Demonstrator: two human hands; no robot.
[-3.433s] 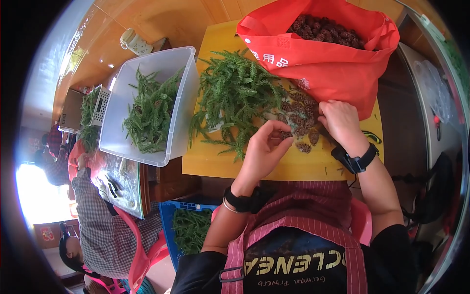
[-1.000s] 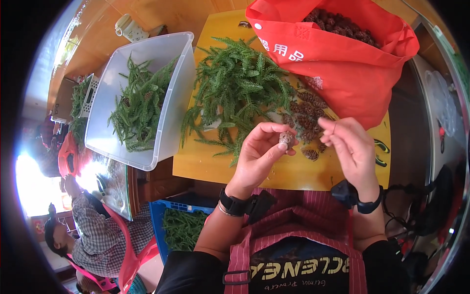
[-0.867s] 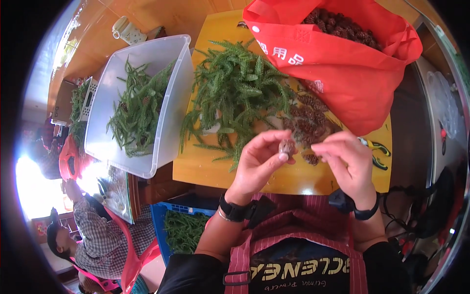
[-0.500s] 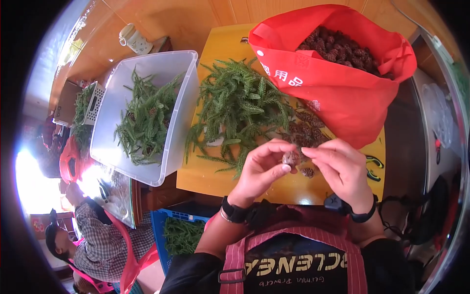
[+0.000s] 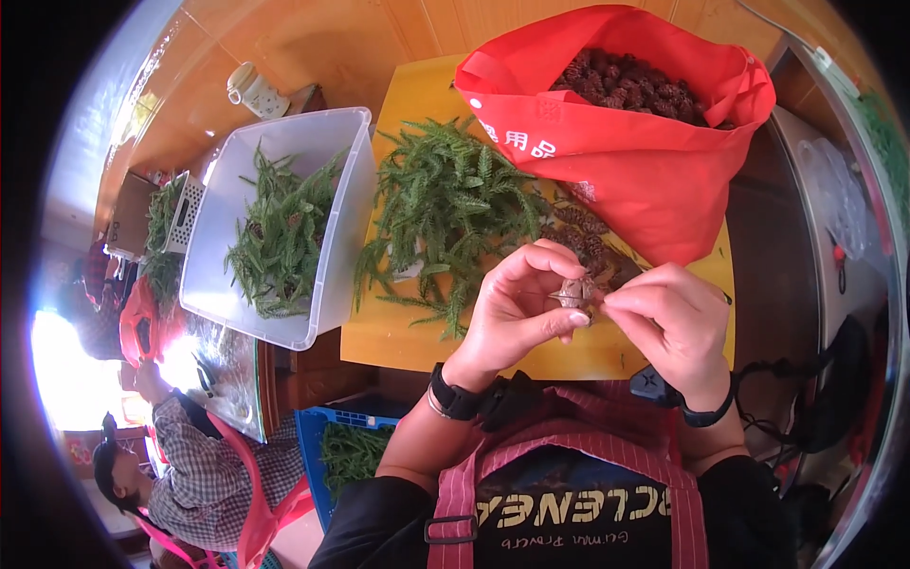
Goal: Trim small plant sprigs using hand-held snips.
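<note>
My left hand [image 5: 517,313] and my right hand [image 5: 673,327] meet above the near edge of a yellow table [image 5: 398,332], both pinching one small brown pine cone [image 5: 574,292] between their fingertips. Just beyond the hands lies a small heap of loose pine cones [image 5: 586,232]. A pile of green fir sprigs [image 5: 445,213] is spread on the table to the left of it. A red fabric bag [image 5: 626,142] full of pine cones stands open at the far right.
A clear plastic tub [image 5: 332,256] holding green sprigs sits left of the table. A blue crate [image 5: 318,446] of greenery stands below the table edge. Another person [image 5: 190,474] in a checked shirt sits at lower left. A white mug [image 5: 251,90] is at the far left.
My hands have lifted off the heap of cones with one cone and come together nearer my body; the right fingers now close on the cone that the left hand holds.
</note>
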